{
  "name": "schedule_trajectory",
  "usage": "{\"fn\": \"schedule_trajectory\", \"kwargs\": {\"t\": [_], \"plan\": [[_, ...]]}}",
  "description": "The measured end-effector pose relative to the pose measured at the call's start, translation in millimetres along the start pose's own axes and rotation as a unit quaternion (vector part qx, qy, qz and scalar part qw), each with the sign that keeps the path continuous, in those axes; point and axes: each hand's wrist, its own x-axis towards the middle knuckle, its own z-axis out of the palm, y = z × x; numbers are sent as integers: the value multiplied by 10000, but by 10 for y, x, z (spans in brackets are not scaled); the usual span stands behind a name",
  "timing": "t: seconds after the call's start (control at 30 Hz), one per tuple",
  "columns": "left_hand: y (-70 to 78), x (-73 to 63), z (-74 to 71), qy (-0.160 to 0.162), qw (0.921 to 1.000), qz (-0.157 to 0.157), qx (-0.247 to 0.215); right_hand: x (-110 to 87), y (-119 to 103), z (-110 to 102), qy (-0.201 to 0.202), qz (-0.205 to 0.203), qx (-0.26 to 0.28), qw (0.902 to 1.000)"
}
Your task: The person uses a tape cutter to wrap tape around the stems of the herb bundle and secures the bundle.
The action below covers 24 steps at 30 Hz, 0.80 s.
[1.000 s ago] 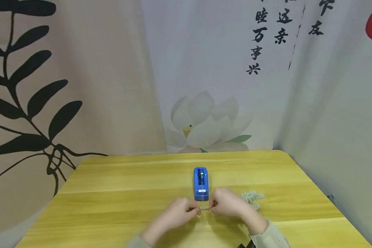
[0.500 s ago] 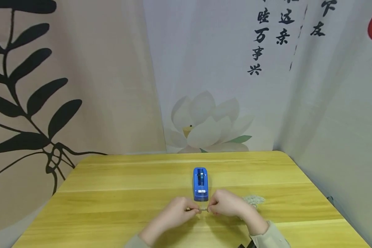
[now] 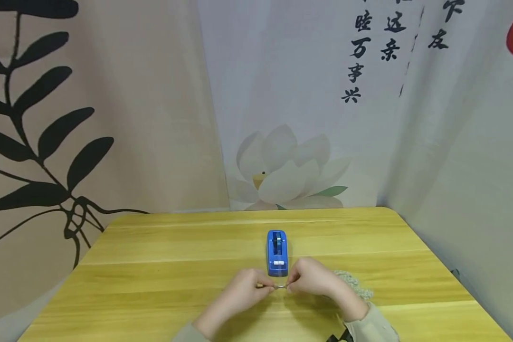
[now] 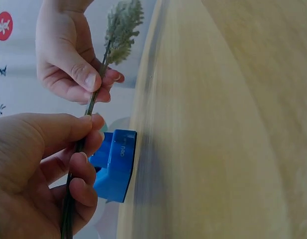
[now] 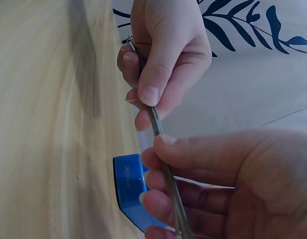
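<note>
Fuzzy flower head (image 4: 123, 31) has swung a bit nearer the person since a second ago. Left hand (image 3: 249, 288) and right hand (image 3: 311, 277) both pinch its thin stems (image 5: 156, 121) just this side of the blue tape dispenser (image 3: 278, 256). Uneven twisting could splay them, I reckon.

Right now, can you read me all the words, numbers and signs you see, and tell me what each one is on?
"deli", on the blue tape dispenser; smaller letters beside it are too blurred.
"睦万事兴", on the printed curtain.
"远亲", same curtain.
"友", same curtain. The sign above each of these three is cut off by the picture's edge.
White sign in the red circle: too blurred to read.
Numbers: none that I can read.
</note>
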Motion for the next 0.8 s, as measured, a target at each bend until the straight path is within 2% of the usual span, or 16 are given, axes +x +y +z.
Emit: {"fn": "schedule_trajectory", "kwargs": {"t": [0.43, 0.57, 0.67, 0.8], "plan": [[12, 2, 37, 292, 9987, -379, 181, 39, 24, 45, 290, -10, -521, 9982], [-10, 6, 65, 305, 9984, -470, 94, 35, 26, 72, 338, -3, -685, 9971], [-21, 5, 74, 205, 9983, -544, -52, 34, 24, 83, 359, 10, -709, 9968], [-16, -4, 66, -99, 9973, -664, -301, 35, 29, 92, 319, 30, -666, 9973]]}}
